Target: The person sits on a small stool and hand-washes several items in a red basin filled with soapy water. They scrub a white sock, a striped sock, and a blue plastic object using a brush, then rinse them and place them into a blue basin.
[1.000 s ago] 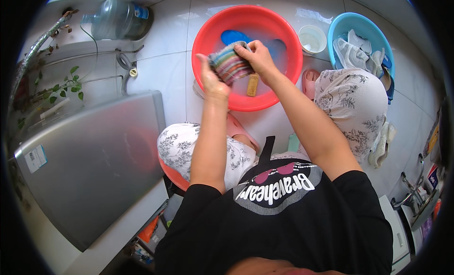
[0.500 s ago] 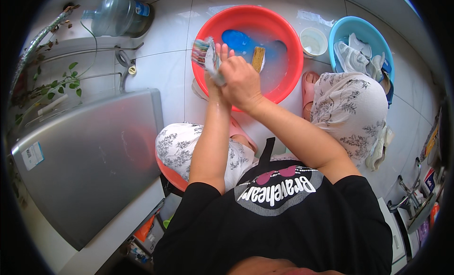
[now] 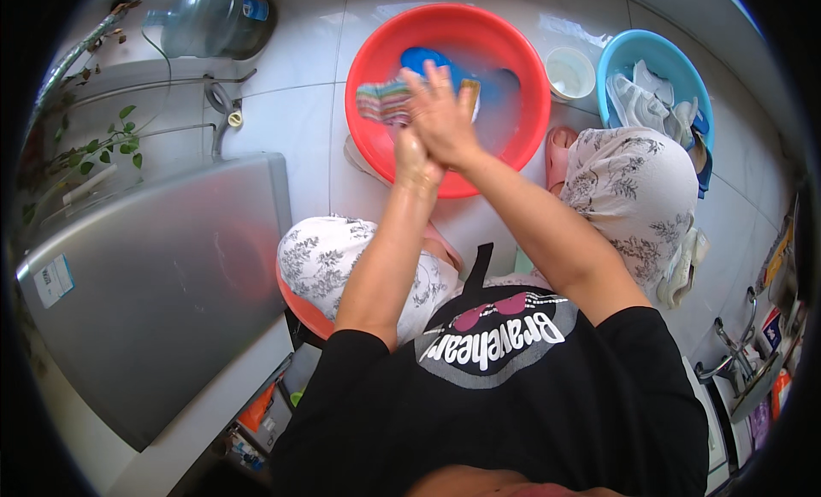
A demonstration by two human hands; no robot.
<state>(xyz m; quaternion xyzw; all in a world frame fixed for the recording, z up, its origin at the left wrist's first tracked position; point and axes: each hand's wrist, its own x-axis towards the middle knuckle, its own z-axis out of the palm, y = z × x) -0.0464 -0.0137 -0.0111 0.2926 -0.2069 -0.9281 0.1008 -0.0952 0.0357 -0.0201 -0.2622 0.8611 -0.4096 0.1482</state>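
Over the near left part of the red basin (image 3: pixel 363 146), a limp piece of striped cloth (image 3: pixel 381 102) sticks out leftward from between my hands. My left hand (image 3: pixel 414 158) grips it from below, its fingers mostly covered. My right hand (image 3: pixel 445 121) lies across the top with fingers stretched and spread, slightly smeared by motion. Cloudy water fills the basin. In it, a blue sole-shaped thing (image 3: pixel 419 59) shows behind my fingertips, and a wooden-backed brush (image 3: pixel 469 88) lies just right of them, partly hidden by my right hand.
To the right stand a small white tub (image 3: pixel 569 73) and a light-blue basin (image 3: pixel 605 65) holding white shoes (image 3: pixel 637 102). A large clear water bottle (image 3: pixel 205 22) lies at the far left. A grey metallic appliance (image 3: pixel 171 300) fills the left side, below a trailing plant (image 3: pixel 124 142).
The striped cloth has swung from bunched and tilted to spread out flat to the left. My right hand has opened from a curled grip to stretched fingers, sliding forward over it.
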